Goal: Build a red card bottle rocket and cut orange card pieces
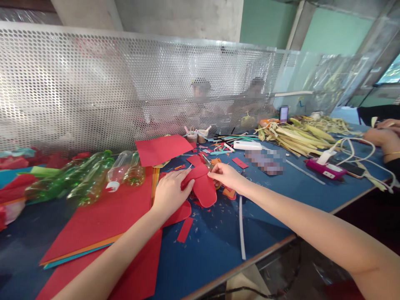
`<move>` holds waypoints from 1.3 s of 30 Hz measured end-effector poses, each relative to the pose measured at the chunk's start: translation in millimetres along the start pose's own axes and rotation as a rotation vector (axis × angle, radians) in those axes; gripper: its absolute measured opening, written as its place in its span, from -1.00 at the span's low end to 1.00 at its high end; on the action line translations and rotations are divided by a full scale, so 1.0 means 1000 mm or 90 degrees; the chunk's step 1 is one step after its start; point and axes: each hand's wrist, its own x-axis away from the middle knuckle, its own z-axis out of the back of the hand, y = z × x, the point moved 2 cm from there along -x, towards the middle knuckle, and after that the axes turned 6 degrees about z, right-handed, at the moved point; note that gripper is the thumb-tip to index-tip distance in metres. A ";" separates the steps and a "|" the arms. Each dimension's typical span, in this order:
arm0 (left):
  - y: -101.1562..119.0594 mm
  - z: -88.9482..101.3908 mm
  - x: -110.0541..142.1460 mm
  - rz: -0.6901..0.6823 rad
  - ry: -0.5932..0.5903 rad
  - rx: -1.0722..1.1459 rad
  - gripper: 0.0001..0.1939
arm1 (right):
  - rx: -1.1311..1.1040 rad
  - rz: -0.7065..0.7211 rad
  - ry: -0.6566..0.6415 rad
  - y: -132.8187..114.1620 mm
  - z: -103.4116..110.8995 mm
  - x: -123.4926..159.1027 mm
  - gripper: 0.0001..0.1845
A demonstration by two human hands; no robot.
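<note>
A red craft-foam piece (pixel 205 191) with a rounded lower end is held up between my two hands above the blue table. My left hand (pixel 174 186) grips its left side, thumb in front and fingers over the top. With thumb and forefinger closed, my right hand (pixel 227 176) pinches the piece at its right edge. Scissors (pixel 206 161) show their metal blades just behind that pinch; their handles are mostly covered by my right hand. Below my left hand lies another rounded red piece (pixel 179 214), and a small red strip (pixel 185 230) rests nearer the table edge.
Large red sheets (pixel 103 225) are stacked left, beside green plastic bottles (pixel 90 179). Dried husks (pixel 296 135), a purple power strip (pixel 325 168) and white cables occupy the right. A perforated screen (pixel 125 91) stands behind. Another person's hand (pixel 383 135) is at far right.
</note>
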 end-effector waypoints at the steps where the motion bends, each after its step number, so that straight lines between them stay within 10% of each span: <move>1: 0.000 0.000 0.000 -0.001 0.000 -0.002 -0.61 | 0.005 0.000 -0.005 0.000 0.000 -0.001 -0.74; 10: -0.003 0.003 0.000 0.002 -0.018 0.052 -0.52 | 0.059 -0.001 -0.084 -0.008 0.010 0.000 -0.72; 18: -0.022 0.017 -0.002 0.030 -0.013 0.119 -0.44 | 0.253 0.126 -0.044 -0.011 0.062 0.025 -0.85; 28: -0.072 0.036 -0.010 0.025 -0.331 0.115 0.03 | 0.430 0.218 0.029 0.008 0.095 0.066 -0.72; 34: -0.066 0.032 -0.007 0.036 -0.363 0.165 -0.15 | 0.451 0.271 0.034 -0.001 0.083 0.068 -0.74; 39: -0.076 0.029 -0.010 0.135 -0.323 0.307 -0.26 | 0.447 0.385 -0.090 -0.028 0.028 0.085 -0.85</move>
